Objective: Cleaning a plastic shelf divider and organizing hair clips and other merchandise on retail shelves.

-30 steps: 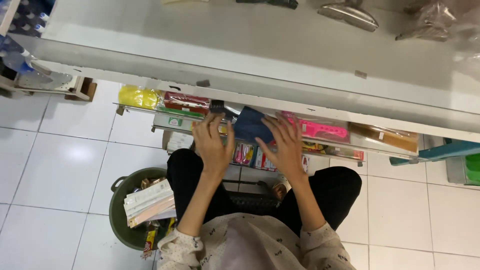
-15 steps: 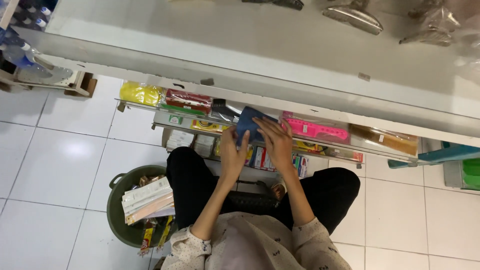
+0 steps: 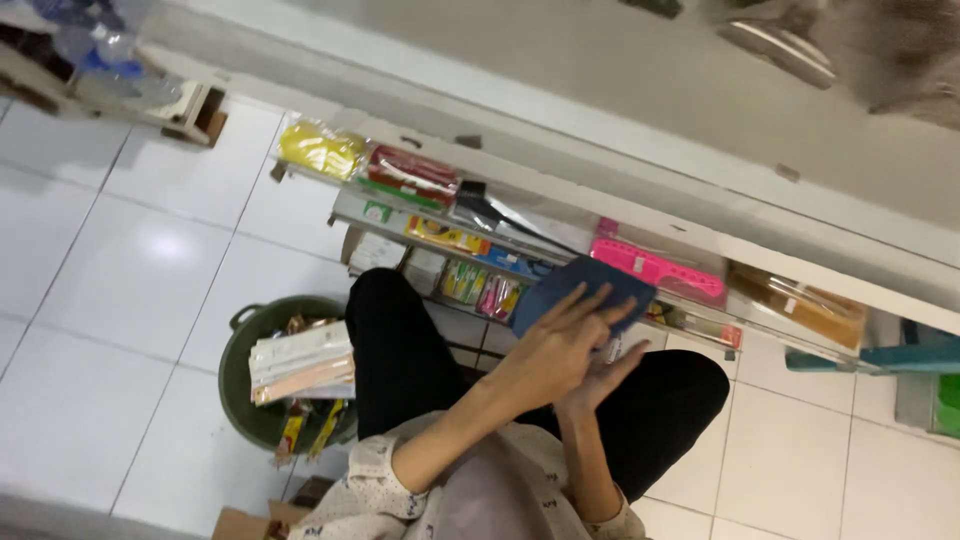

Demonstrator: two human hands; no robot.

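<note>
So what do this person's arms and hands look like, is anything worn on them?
Both hands are bare, with no gloves: the left hand and the right hand show no rings or watch that can be made out. The forearms are uncovered. The sleeves are pushed up near the elbows; they belong to a light, cream-coloured top with a pattern of small dark specks.

We see bright, even overhead light with a soft glare patch on the white floor tiles (image 3: 165,245), faint shadows under the shelf (image 3: 560,215), and motion blur smearing the top right corner.
</note>
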